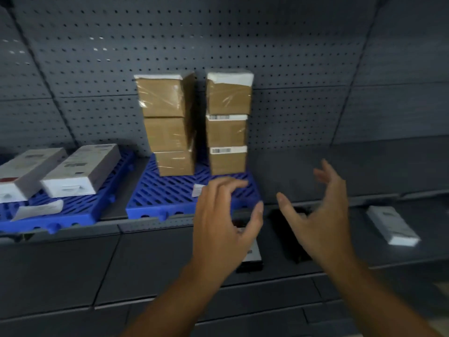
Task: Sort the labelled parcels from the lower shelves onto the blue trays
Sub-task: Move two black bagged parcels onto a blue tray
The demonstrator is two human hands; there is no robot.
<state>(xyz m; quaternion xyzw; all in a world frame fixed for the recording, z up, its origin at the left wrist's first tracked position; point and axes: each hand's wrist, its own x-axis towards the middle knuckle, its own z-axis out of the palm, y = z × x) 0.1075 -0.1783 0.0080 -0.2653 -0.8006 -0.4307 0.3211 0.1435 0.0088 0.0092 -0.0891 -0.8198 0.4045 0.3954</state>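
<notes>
Two stacks of brown labelled parcels stand on a blue tray [155, 203] on the upper shelf: the left stack [167, 122] and the right stack [228, 120], three parcels each. A second blue tray [73, 212] at the left carries two flat white boxes [80, 170]. My left hand [223, 222] hovers in front of the first tray's right corner, fingers spread and empty. My right hand [320, 212] is held up beside it, open and empty. A dark parcel [250, 259] lies on the lower shelf, partly hidden behind my left hand.
A white-and-grey flat box [391, 227] lies on the lower shelf at the right. A loose paper label [38, 209] rests on the left tray. Grey pegboard backs the shelves. A dark item [295, 237] sits under the upper shelf between my hands.
</notes>
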